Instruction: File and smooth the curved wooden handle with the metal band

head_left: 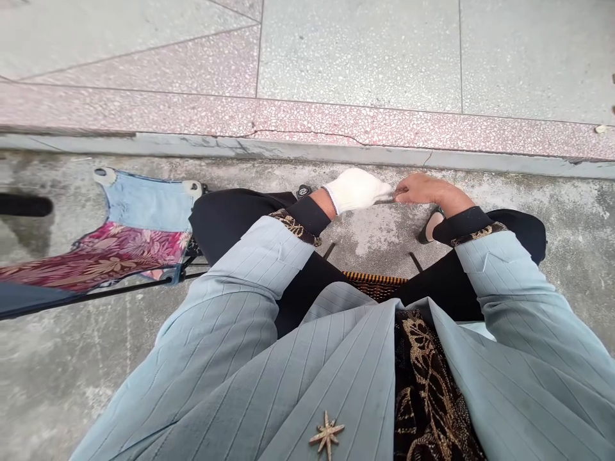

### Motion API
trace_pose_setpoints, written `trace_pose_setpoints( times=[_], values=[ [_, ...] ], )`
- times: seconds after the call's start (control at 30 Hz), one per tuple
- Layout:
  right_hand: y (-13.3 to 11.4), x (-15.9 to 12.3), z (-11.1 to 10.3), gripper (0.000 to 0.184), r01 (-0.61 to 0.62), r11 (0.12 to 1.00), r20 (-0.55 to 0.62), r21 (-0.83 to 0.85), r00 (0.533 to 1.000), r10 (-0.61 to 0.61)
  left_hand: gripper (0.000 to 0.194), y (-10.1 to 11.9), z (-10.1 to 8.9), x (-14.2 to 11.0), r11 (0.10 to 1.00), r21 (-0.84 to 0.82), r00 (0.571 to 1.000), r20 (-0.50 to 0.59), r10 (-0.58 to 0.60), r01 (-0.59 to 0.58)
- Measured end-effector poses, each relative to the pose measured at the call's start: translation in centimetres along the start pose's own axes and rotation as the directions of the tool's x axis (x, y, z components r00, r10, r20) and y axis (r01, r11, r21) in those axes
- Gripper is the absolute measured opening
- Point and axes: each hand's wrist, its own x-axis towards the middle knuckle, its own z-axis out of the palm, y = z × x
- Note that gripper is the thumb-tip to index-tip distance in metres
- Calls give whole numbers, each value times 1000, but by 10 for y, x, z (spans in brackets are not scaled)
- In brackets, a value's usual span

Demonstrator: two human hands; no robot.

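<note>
My left hand (358, 190) wears a white knit glove and is closed, its fingertips pointing right. Facing it, my bare right hand (425, 190) pinches with thumb and fingers. Between the two sets of fingertips shows a small, thin, greyish thing (384, 200), too small to name. Both hands are over the concrete ground, ahead of my knees, with the fingertips nearly touching.
I sit on a woven seat (379, 285) with dark cord edging. At left stands a folding chair (144, 202) with blue and pink floral cloth. A low step edge (288, 148) and terrazzo paving (355, 57) lie ahead. My shoe (431, 225) shows below the right hand.
</note>
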Motion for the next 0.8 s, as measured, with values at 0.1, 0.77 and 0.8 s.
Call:
trace_pose_setpoints(
  times=[0.1,0.77,0.8],
  values=[
    [4,1,1,20,110,991,62,79,991,-115,36,-5,-10,-3,999,-2,999,-2,-51,51],
    [1,-39,-18,37,307,825,-79,474,948,-307,33,-39,32,14,918,-397,999,-34,14,-26],
    [0,-42,-19,39,307,814,-116,493,951,-288,35,-36,36,16,898,-440,1000,-14,-5,-1]
  ],
)
